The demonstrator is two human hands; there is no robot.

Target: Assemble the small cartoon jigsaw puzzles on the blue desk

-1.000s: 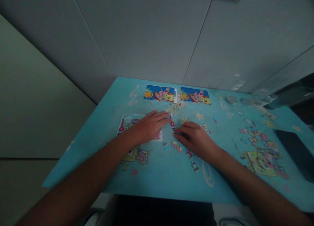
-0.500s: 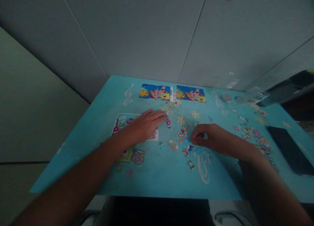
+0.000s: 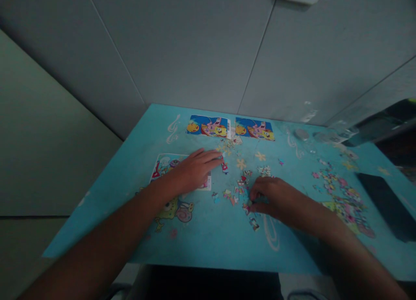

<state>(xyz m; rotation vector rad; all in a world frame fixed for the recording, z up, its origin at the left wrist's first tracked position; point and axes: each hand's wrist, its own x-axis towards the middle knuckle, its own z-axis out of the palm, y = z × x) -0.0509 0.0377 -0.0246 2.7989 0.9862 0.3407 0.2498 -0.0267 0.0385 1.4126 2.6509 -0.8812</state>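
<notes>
My left hand (image 3: 195, 172) lies flat, fingers stretched out, on a partly assembled cartoon puzzle panel (image 3: 164, 165) on the turquoise table (image 3: 208, 239). A small red piece (image 3: 224, 167) sits just past its fingertips. My right hand (image 3: 273, 198) rests curled, fingers pinched together over a scatter of loose puzzle pieces (image 3: 238, 191); what it holds, if anything, is hidden. One loose piece (image 3: 254, 224) lies nearer the front edge.
Two printed picture cards (image 3: 208, 126) (image 3: 255, 129) lie at the table's far edge by the grey wall. More pieces (image 3: 341, 196) spread at the right, beside a dark flat object (image 3: 386, 204). A round lid (image 3: 302, 134) sits at the back.
My right hand pulled away from beside the left hand, out to the right, then came back down and left onto the loose pieces. The left hand stayed on the panel.
</notes>
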